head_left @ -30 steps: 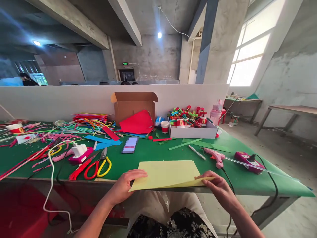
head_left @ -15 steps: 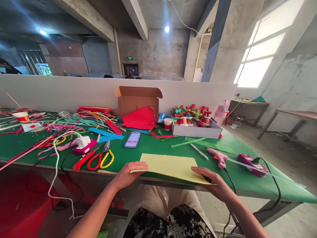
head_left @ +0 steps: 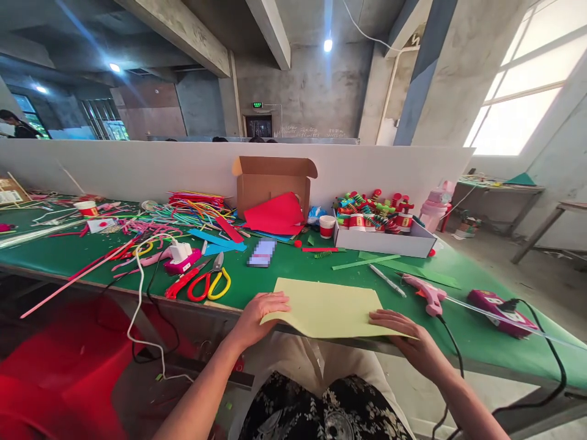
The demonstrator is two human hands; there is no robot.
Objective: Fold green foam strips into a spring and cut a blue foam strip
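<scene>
A pale yellow sheet of paper [head_left: 330, 307] spans the front edge of the green table, its near edge sagging in a curve. My left hand [head_left: 263, 315] grips its left side, fingers lying over the top and the thumb hidden. On the opposite side, my right hand [head_left: 406, 336] holds the right edge the same way, the paper's corner resting over the hand. Beyond the sheet lie a phone [head_left: 262, 253] with a blurred screen and a white pen [head_left: 387, 280]. Scissors with red and yellow handles [head_left: 211, 282] are to the left of my left hand.
A pink glue gun [head_left: 428, 294] and a purple power strip [head_left: 499, 313] with cords sit right. A white box [head_left: 385, 239] holds several colourful cup crafts. Pipe cleaners [head_left: 192, 211], red sheets [head_left: 275, 214] and a paper cup [head_left: 327, 227] stand behind. A red stool [head_left: 68, 366] is lower left.
My view has swung slightly left, so everything appears further right. The yellow sheet now bows downward more along its near edge, with both hands still on its sides.
</scene>
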